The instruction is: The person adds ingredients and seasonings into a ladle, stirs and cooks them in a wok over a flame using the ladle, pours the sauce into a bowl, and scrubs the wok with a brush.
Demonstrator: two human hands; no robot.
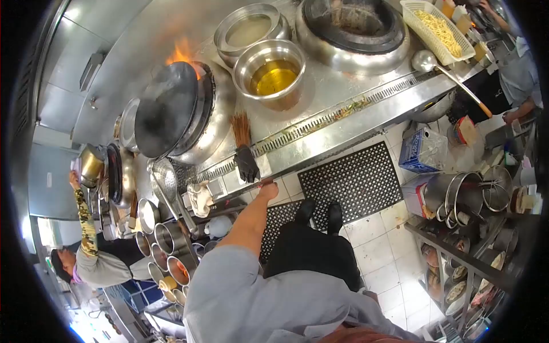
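My left hand [269, 190] is closed at the counter's front edge, just below the black-wrapped handle of a bamboo brush [241, 130]. What it grips is too small to make out. My right hand is not visible. Left of the brush a dark wok [166, 111] sits tilted on the burner [220, 114], with smoke inside and flames [182, 52] behind it. A metal pot of yellow oil [274, 77] stands on the counter behind the brush, and a second pot [246, 30] with cloudy liquid is beyond it.
Another burner [354, 37], a ladle [424, 60] and a basket of noodles [439, 34] are at the right. A strainer [164, 178] and cloth [200, 199] lie left. Co-workers [103, 266] stand at far left and far right. A rubber mat [354, 182] covers the floor.
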